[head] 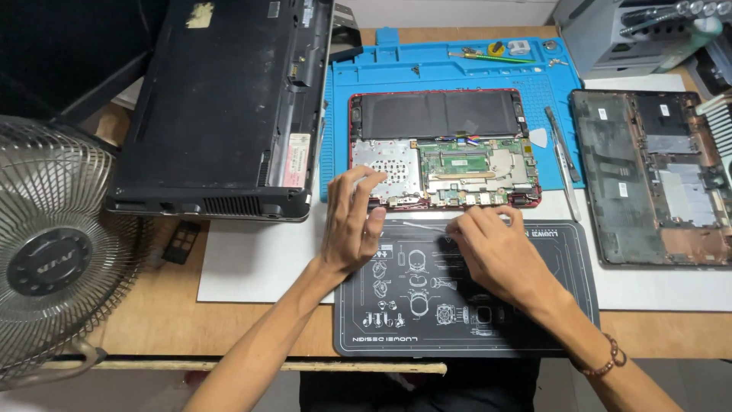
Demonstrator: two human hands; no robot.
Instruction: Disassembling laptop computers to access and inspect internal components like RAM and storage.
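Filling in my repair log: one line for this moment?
left hand: on opened laptop's near edge | right hand: over dark mat | thin strip between hands

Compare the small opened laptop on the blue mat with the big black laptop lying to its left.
The small red-edged laptop has its bottom cover off, showing a dark battery and green board; the big black laptop is closed up, only its plain underside showing. The small one rests on the blue mat; the big one lies beside the mat, overlapping its left edge. The left hand touches the small one; nothing touches the big one. Both lie bottom up.
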